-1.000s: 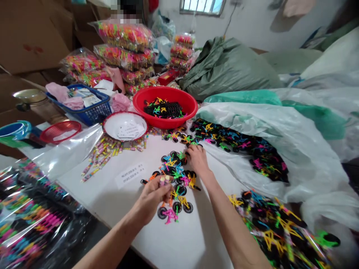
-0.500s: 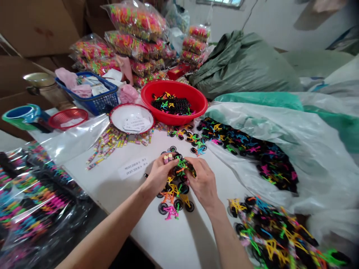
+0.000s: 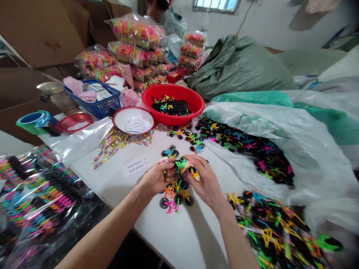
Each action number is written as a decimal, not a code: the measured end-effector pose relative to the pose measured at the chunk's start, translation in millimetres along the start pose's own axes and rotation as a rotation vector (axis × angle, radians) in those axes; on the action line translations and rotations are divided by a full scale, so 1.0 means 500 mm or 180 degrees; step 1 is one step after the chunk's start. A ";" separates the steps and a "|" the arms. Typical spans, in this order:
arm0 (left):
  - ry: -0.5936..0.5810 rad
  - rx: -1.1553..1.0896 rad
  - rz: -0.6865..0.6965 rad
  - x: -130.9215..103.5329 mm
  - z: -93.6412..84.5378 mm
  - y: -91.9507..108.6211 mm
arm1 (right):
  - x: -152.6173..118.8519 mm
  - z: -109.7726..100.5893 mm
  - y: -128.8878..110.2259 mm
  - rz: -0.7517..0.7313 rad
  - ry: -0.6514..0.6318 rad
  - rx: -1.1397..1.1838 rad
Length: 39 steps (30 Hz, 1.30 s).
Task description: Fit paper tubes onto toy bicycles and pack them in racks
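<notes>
Over the table, my right hand (image 3: 204,182) is closed on a small green and orange toy bicycle (image 3: 183,165), its fingers bent around the far side. My left hand (image 3: 157,177) is closed beside it, fingers curled round narrow wrapped candy sticks (image 3: 166,160) that are mostly hidden. Whether its fingertips touch the bicycle is blurred. Just below both hands lie several toy bicycles with black wheels, among them a pink one (image 3: 171,205) and an orange one (image 3: 169,191). A blue one (image 3: 169,152) rests beyond the left hand.
Loose candy sticks (image 3: 109,145) lie before a white bowl (image 3: 117,121) of paper slips. A red basin (image 3: 200,108) holds more bicycles. Bicycle piles lie on the plastic sheet (image 3: 246,144) and at front right (image 3: 275,235). Bagged goods (image 3: 137,33) are stacked behind; a person stands there.
My left hand has shifted slightly left and lower, and its candy sticks show less. The toy bicycle has turned in my right hand. The view has tilted slightly; a person now shows behind.
</notes>
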<state>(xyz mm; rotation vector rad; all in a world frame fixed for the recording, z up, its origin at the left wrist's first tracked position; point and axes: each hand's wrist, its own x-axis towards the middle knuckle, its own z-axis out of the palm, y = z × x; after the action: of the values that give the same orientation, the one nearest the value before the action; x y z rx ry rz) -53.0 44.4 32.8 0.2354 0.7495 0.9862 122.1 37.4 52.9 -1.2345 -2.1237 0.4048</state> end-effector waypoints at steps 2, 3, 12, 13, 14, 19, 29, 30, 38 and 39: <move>-0.0045 0.0189 -0.0184 -0.017 0.010 -0.013 | -0.010 -0.004 -0.016 -0.0160 -0.0129 0.0771; -0.0051 0.0322 -0.0209 -0.025 0.014 -0.021 | -0.017 -0.006 -0.024 -0.0229 -0.0215 0.1040; -0.0090 0.1460 0.0016 -0.027 0.015 -0.088 | -0.126 -0.060 -0.073 0.0774 0.1328 0.0884; -0.0096 0.1717 0.0212 -0.028 0.014 -0.097 | -0.140 -0.062 -0.071 0.1078 0.1517 0.0940; -0.0130 0.1988 0.0397 -0.028 0.014 -0.106 | -0.152 -0.058 -0.066 0.1376 0.1550 0.1021; -0.0576 0.2625 0.0785 -0.028 0.010 -0.128 | -0.172 0.002 -0.034 0.2124 0.0758 0.1670; -0.0473 0.2252 0.0500 -0.048 -0.010 -0.118 | -0.166 -0.004 -0.049 0.2223 0.0842 0.2552; -0.0572 0.2273 0.0473 -0.050 -0.012 -0.118 | -0.166 -0.001 -0.050 0.2294 0.0682 0.2636; -0.0912 0.2350 0.0187 -0.068 -0.021 -0.104 | -0.175 -0.007 -0.063 0.2299 0.0370 0.3051; -0.0998 0.2451 0.0160 -0.071 -0.021 -0.101 | -0.176 -0.008 -0.063 0.2303 0.0255 0.3070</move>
<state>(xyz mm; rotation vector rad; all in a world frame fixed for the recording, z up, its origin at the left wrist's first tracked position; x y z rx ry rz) -38.0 -14.1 16.5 1.0564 0.8057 0.6440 135.1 -54.5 40.5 -1.2882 -1.0447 1.4419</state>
